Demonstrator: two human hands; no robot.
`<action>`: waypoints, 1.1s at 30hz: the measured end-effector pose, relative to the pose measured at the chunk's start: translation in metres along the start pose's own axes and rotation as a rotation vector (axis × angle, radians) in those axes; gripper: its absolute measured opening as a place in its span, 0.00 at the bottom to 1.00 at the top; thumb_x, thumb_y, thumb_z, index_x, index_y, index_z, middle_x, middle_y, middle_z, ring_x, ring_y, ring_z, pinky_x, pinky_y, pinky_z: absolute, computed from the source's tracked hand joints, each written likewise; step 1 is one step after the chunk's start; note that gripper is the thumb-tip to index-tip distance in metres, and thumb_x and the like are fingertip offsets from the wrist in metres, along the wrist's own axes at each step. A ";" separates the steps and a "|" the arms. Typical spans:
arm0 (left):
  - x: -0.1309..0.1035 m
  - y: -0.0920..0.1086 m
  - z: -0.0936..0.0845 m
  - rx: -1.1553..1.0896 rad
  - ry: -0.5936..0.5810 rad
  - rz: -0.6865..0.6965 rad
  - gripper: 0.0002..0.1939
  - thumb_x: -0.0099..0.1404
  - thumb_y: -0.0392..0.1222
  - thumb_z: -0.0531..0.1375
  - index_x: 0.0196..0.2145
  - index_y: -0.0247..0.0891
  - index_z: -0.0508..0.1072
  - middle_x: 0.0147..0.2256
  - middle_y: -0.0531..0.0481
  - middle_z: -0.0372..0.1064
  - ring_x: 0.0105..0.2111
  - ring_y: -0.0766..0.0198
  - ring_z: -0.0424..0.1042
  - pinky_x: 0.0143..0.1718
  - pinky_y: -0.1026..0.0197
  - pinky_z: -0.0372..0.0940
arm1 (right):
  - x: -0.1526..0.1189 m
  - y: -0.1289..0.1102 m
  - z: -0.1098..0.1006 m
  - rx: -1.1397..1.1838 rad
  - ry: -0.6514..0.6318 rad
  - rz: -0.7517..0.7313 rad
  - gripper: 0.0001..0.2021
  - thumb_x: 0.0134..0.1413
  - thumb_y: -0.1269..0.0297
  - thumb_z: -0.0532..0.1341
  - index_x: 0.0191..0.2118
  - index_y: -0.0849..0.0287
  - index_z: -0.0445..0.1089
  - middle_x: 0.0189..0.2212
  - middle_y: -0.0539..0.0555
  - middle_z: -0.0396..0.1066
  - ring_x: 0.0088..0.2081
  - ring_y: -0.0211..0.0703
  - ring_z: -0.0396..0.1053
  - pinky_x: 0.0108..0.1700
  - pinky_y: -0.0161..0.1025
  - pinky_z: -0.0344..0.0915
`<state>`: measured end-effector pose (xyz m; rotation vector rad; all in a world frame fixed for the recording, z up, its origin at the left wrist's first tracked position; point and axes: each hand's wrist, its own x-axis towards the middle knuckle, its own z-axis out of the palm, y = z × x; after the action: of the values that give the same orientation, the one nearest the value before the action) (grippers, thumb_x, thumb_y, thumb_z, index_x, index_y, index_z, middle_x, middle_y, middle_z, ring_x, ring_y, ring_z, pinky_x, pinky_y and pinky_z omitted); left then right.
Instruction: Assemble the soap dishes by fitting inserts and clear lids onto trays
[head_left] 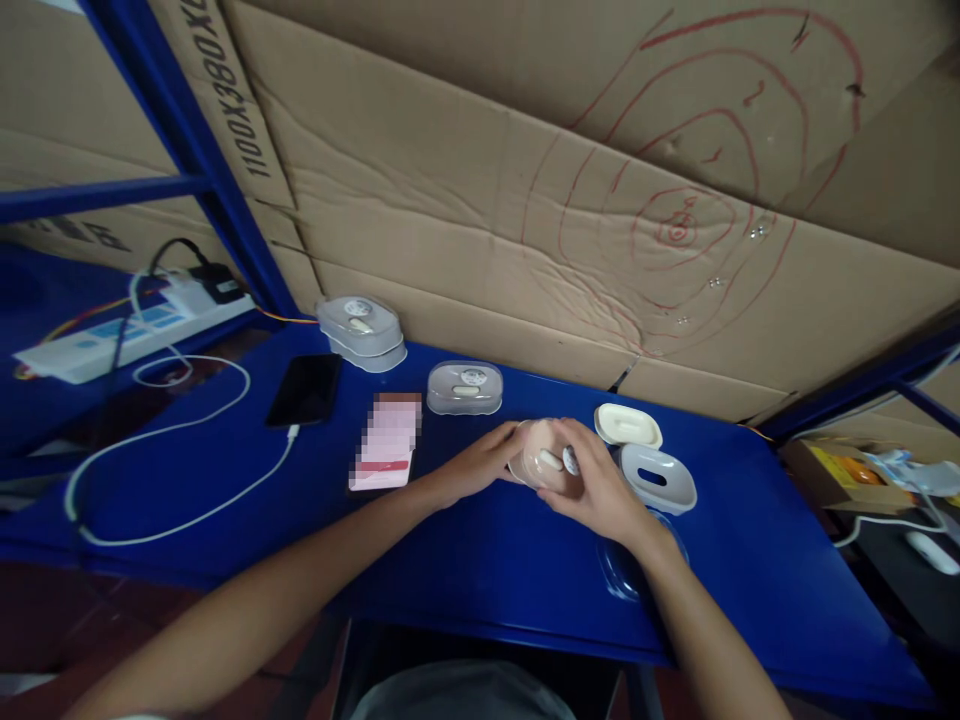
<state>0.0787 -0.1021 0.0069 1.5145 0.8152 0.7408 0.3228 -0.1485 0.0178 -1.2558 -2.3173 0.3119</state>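
A peach-coloured oval soap box with a clear lid, a pale oblong handle and a round sticker is held above the blue table. My left hand is closed on its left side. Around its right side wrap the fingers of my right hand, which partly cover the sticker. Just right of my right hand lie a cream soap tray and a light grey soap dish with a dark oblong slot. A clear lid lies partly under my right forearm.
A closed grey soap box stands behind my left hand, with stacked ones farther left. Two phones lie there, one lit, one dark on a white cable. A power strip sits far left. Cardboard walls the back.
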 end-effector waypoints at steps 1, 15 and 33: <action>0.000 -0.001 -0.001 0.073 0.050 0.026 0.30 0.78 0.62 0.49 0.66 0.39 0.66 0.59 0.36 0.75 0.54 0.48 0.79 0.51 0.45 0.76 | 0.000 0.004 0.000 -0.021 0.003 0.002 0.43 0.63 0.51 0.69 0.76 0.48 0.48 0.73 0.64 0.56 0.74 0.63 0.54 0.72 0.64 0.58; -0.007 0.008 -0.007 0.483 0.312 0.336 0.28 0.72 0.41 0.60 0.67 0.44 0.59 0.65 0.37 0.66 0.61 0.48 0.72 0.57 0.45 0.73 | 0.087 0.030 -0.007 -0.215 -0.226 0.107 0.45 0.62 0.43 0.66 0.77 0.48 0.49 0.79 0.69 0.41 0.78 0.72 0.37 0.70 0.82 0.34; -0.019 0.005 0.012 0.840 0.084 0.304 0.16 0.76 0.43 0.56 0.57 0.43 0.73 0.52 0.44 0.79 0.51 0.48 0.80 0.52 0.47 0.73 | -0.190 -0.005 0.011 -0.513 0.174 0.483 0.36 0.74 0.49 0.55 0.80 0.44 0.41 0.75 0.65 0.54 0.70 0.76 0.57 0.60 0.79 0.65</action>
<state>0.0783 -0.1249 0.0112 2.4095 1.0401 0.7189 0.4016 -0.3087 -0.0470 -2.0046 -1.9808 -0.2523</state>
